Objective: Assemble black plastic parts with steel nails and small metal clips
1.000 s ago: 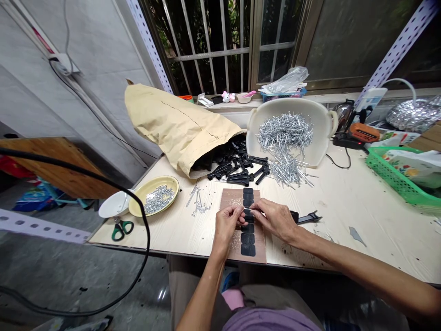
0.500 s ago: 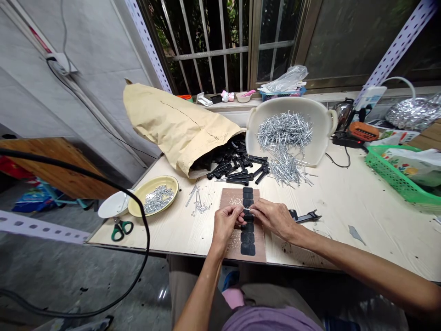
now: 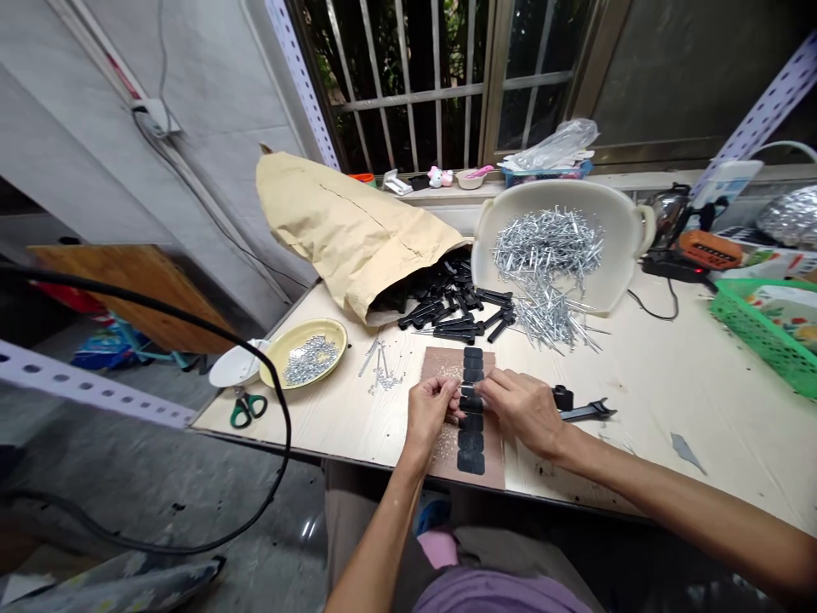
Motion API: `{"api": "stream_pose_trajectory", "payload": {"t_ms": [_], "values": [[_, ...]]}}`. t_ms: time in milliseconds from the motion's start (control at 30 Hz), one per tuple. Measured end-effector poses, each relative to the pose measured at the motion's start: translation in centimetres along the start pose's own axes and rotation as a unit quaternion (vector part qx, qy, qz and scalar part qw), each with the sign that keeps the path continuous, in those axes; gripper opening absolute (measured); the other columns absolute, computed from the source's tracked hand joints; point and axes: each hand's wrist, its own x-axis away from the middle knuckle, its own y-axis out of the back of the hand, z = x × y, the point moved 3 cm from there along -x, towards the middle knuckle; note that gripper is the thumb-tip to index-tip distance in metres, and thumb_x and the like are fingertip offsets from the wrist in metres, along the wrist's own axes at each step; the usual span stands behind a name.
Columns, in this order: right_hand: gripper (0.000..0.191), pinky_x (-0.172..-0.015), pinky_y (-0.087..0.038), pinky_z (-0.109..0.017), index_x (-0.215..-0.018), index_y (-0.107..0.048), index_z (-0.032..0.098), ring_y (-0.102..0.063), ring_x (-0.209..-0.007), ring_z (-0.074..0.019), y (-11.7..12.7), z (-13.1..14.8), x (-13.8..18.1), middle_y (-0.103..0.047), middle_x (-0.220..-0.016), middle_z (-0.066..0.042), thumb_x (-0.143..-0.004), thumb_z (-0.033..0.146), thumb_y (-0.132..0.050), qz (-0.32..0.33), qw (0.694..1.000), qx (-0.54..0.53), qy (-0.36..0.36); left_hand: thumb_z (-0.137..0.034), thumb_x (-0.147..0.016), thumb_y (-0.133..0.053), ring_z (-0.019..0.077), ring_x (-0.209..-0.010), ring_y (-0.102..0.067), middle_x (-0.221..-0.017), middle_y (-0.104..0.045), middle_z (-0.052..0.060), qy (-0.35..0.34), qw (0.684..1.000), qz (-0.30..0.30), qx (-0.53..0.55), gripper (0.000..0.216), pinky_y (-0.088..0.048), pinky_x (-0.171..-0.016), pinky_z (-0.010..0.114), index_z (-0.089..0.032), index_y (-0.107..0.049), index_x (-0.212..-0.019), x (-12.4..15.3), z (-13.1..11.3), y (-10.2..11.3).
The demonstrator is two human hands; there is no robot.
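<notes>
My left hand (image 3: 432,413) is closed in a pinch over a brown board (image 3: 440,464); what sits in its fingertips is too small to make out. Opposite it, my right hand (image 3: 522,410) pinches a thin silvery nail (image 3: 469,386), which spans the small gap between both hands. Beneath the fingers a column of black rounded pads (image 3: 471,441) runs down the board. Pale crumbs or tiny bits are scattered on the board. Just right of my right hand lies a black wrench-shaped piece (image 3: 588,410).
Behind the board, a paper sack (image 3: 357,230) spills black plastic parts (image 3: 447,315). A white basin (image 3: 622,289) lies tipped with many nails (image 3: 549,247). To the left are a yellow dish (image 3: 338,340) of small metal pieces, scissors (image 3: 248,410) and loose nails. A green basket (image 3: 759,332) stands right.
The whole view has shifted, so the table sits slightly farther right in it. Both hands keep nearly the same pinching pose over the pads, and the silvery nail between them shows more plainly.
</notes>
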Motion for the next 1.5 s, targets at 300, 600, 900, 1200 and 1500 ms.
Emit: {"api": "stream_pose_trajectory", "payload": {"t_ms": [300, 600, 900, 1200, 1500], "values": [[0.027, -0.057, -0.035, -0.025, -0.086, -0.060, 0.021, -0.057, -0.068, -0.0137, -1.5, -1.1, 1.2, -0.062, -0.082, -0.003, -0.095, 0.031, -0.036, -0.012, 0.999, 0.029, -0.015, -0.030, -0.067, -0.067, 0.0143, -0.055, -0.056, -0.062, -0.062, 0.003, -0.134, 0.929, -0.225, -0.262, 0.013, -0.041, -0.052, 0.023, -0.017, -0.067, -0.065, 0.9, -1.0, 10.6], [0.027, -0.060, -0.041, -0.025, -0.089, -0.061, 0.022, -0.061, -0.073, -0.0145, -1.9, 0.2, 1.3, -0.064, -0.086, -0.003, -0.095, 0.034, -0.038, 0.009, 1.000, -0.018, -0.010, -0.024, -0.087, -0.047, 0.0193, -0.083, -0.052, -0.088, -0.055, 0.007, -0.199, 0.774, -0.173, -0.576, 0.023, -0.040, -0.067, 0.028, -0.020, -0.068, -0.096, 0.8, -1.6, 9.9], [0.024, -0.060, -0.042, -0.023, -0.088, -0.061, 0.022, -0.061, -0.071, -0.0130, -1.9, 0.0, 1.9, -0.064, -0.086, -0.002, -0.094, 0.033, -0.040, 0.009, 1.000, -0.018, -0.005, -0.025, -0.088, -0.047, 0.0221, -0.094, -0.046, -0.094, -0.056, 0.007, -0.186, 0.696, -0.097, -0.687, 0.021, -0.037, -0.057, 0.028, -0.019, -0.066, -0.081, -1.6, -1.6, 8.5], [0.021, -0.065, -0.046, -0.023, -0.098, -0.060, 0.025, -0.062, -0.081, -0.0135, -1.0, 0.7, 0.6, -0.064, -0.093, 0.000, -0.094, 0.032, -0.041, 0.017, 0.992, -0.120, -0.038, -0.022, -0.081, -0.056, 0.0188, -0.085, -0.053, -0.084, -0.060, 0.005, -0.193, 0.846, -0.117, -0.483, 0.007, -0.042, -0.069, 0.029, -0.017, -0.061, -0.078, -1.9, -2.3, 9.7], [0.028, -0.063, -0.045, -0.023, -0.113, -0.060, 0.031, -0.060, -0.074, -0.0132, -1.1, 3.3, -3.0, -0.059, -0.086, -0.001, -0.094, 0.033, -0.040, 0.002, 0.987, -0.152, -0.046, -0.034, -0.063, -0.075, 0.0095, -0.059, -0.057, -0.069, -0.063, 0.004, -0.025, 0.991, -0.019, 0.127, 0.031, -0.047, -0.060, 0.023, -0.010, -0.059, -0.076, 0.3, -2.9, 5.0]]}}
